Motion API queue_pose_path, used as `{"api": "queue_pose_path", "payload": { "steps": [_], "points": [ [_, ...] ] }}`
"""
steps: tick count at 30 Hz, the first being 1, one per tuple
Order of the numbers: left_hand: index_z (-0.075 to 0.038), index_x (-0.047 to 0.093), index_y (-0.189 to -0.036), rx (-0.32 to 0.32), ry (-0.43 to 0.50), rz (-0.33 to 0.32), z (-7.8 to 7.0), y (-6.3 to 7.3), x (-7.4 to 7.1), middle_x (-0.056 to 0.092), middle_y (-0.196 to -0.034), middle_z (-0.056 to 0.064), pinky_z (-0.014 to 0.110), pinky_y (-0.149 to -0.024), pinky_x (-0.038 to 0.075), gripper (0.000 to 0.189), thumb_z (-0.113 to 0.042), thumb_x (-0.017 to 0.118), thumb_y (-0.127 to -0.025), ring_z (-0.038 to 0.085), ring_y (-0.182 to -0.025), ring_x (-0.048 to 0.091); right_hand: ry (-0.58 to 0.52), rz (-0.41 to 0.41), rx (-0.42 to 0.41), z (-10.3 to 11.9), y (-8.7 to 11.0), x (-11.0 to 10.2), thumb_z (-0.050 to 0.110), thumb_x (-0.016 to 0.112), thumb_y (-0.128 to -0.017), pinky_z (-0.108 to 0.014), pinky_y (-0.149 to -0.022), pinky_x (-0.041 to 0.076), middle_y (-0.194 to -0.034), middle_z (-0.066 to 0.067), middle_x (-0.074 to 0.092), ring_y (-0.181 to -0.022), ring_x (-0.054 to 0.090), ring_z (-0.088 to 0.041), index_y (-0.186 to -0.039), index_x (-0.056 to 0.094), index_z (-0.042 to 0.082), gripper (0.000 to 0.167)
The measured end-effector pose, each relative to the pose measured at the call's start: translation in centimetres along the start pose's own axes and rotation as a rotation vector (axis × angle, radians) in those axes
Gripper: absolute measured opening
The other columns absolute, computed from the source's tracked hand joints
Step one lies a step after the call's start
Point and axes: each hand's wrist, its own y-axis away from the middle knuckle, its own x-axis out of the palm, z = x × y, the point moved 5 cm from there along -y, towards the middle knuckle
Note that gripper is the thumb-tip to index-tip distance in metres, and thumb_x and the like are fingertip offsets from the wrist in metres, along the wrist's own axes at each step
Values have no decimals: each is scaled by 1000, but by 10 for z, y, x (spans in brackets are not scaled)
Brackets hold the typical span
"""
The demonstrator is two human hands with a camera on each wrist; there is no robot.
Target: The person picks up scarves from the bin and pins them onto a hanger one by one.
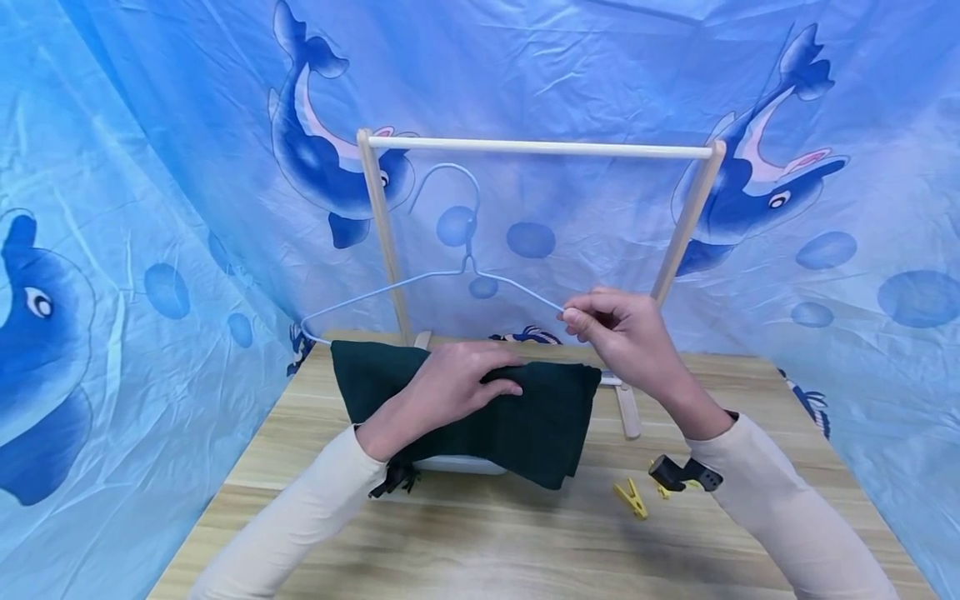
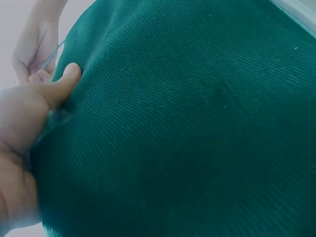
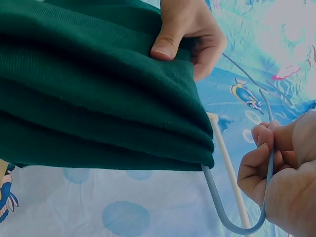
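A folded dark green cloth (image 1: pixel 551 408) hangs over the bottom bar of a light blue wire hanger (image 1: pixel 468 254), whose hook points up. My left hand (image 1: pixel 461 379) grips the cloth at its top fold near the middle, thumb on the near side; in the left wrist view, the cloth fills most of the picture. With thumb and fingers, my right hand (image 1: pixel 630 337) pinches the hanger's right sloping arm. The right wrist view shows the hanger's rounded corner (image 3: pixel 229 224) emerging from the cloth's layered edge beside the right hand (image 3: pixel 291 158). Cloth covers most of the bottom bar.
Behind the hanger stands a wooden rack with a white crossbar (image 1: pixel 540 148). A white container (image 1: pixel 461 464) shows partly beneath the cloth. On the wooden table (image 1: pixel 480 550), a yellow clothespin (image 1: pixel 632 499) lies near another half-hidden one. Blue dolphin-print curtains surround the table.
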Motion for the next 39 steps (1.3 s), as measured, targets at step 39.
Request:
{"api": "queue_pose_path", "payload": {
  "steps": [39],
  "points": [
    [-14, 73, -119, -67, -36, 22, -15, -14, 8, 76, -108, -2, 32, -80, 57, 36, -37, 78, -92, 13, -91, 71, 27, -8, 6, -6, 0, 2, -9, 65, -94, -22, -54, 41, -76, -3, 63, -59, 49, -11, -98, 78, -2, 15]
  ]
}}
